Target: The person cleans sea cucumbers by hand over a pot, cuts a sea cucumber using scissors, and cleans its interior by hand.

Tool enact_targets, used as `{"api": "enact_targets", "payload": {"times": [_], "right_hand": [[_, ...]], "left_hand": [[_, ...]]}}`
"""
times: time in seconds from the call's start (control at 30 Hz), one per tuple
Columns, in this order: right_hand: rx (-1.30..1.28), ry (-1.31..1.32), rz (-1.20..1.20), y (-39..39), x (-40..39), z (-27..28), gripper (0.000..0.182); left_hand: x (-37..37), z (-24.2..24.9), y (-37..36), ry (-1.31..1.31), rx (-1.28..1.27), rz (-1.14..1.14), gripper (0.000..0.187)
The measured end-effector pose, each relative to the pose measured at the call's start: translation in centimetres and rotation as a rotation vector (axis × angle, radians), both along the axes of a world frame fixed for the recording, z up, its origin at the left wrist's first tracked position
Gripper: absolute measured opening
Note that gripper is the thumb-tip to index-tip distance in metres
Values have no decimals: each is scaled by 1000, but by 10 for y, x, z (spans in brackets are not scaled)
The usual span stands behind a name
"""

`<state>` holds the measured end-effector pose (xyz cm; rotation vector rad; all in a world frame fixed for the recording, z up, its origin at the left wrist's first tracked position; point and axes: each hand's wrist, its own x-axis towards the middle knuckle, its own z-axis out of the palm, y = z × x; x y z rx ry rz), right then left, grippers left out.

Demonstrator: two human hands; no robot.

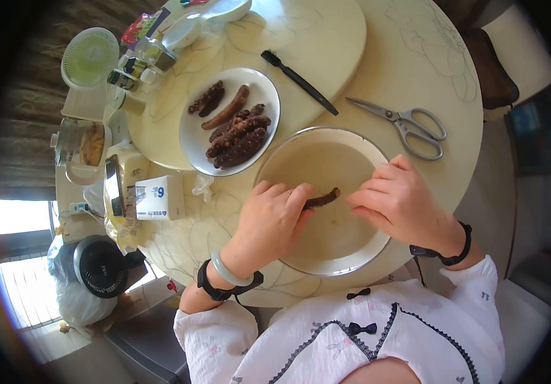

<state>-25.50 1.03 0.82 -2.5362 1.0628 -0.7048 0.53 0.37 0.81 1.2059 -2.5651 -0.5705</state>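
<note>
My left hand is closed around a dark brown sea cucumber, whose end sticks out to the right past my fingers. It is above a wide white basin with cloudy water in it. Just right of that end is my right hand, its fingers drawn together in a pinch, apart from the sea cucumber. Whether anything small is between those fingertips I cannot make out. Beyond the basin, a white plate bears several more sea cucumbers, bumpy and dark.
Scissors lie right of the basin, and a black brush lies beyond it on the raised round turntable. At left are a white tissue pack, a phone, a glass pot and small jars. A black fan stands lower left.
</note>
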Motion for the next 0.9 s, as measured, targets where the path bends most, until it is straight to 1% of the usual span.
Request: {"api": "enact_targets", "payload": {"times": [0.07, 0.1, 0.13, 0.17, 0.27, 0.3, 0.37, 0.4, 0.47, 0.5, 0.53, 0.57, 0.63, 0.7, 0.77, 0.8, 0.83, 0.87, 0.9], "right_hand": [[-16, 39, 5, -4, 0, 4, 23], [-16, 104, 22, -6, 1, 8, 27], [-18, 170, 40, -9, 1, 10, 30], [-15, 176, 38, -11, 3, 10, 30], [-48, 224, 57, -17, 11, 10, 32], [-70, 252, 86, -20, 14, 9, 31], [-89, 280, 104, -23, 18, 6, 31], [-77, 279, 137, -24, 20, 4, 28], [-62, 280, 163, -26, 22, -2, 24], [-65, 289, 184, -27, 22, -7, 14], [-67, 298, 207, -28, 23, -11, 9], [-61, 299, 205, -28, 23, -13, 9], [-57, 245, 190, -28, 23, -17, 12], [-75, 271, 168, -26, 23, -19, 14], [-93, 295, 147, -24, 24, -19, 15], [-91, 343, 136, -24, 25, -15, 16], [-88, 391, 125, -24, 26, -14, 19], [-81, 393, 124, -23, 26, -14, 19], [-91, 370, 125, -24, 26, -15, 19]], "left_hand": [[-2, -2, -1, -118, -91, -28, 24], [-3, -3, 0, -111, -84, -32, 24], [-4, -2, 0, -205, -93, -53, 23], [-4, -2, 0, -300, -105, -74, 22], [-5, 1, -2, -344, -125, -108, 19], [-4, 0, -3, -343, -125, -114, 19], [-2, -4, -2, -74, -156, -69, 18], [-2, -4, -2, -73, -154, -79, 18], [-2, -5, -1, 42, -152, -61, 20], [-2, -5, -1, 44, -149, -67, 20], [-2, -5, -1, 72, -162, -50, 16], [-2, -6, -1, 101, -175, -30, 13], [-4, -6, 0, 87, -187, -16, 13], [-5, -7, 0, 75, -199, 0, 13], [-5, -8, 1, -35, -214, -19, 18], [-4, -9, 1, -33, -207, -21, 18], [-4, -10, 2, -107, -203, -27, 21], [-4, -10, 3, -180, -200, -33, 24], [-4, -10, 3, -177, -194, -35, 24]]}}
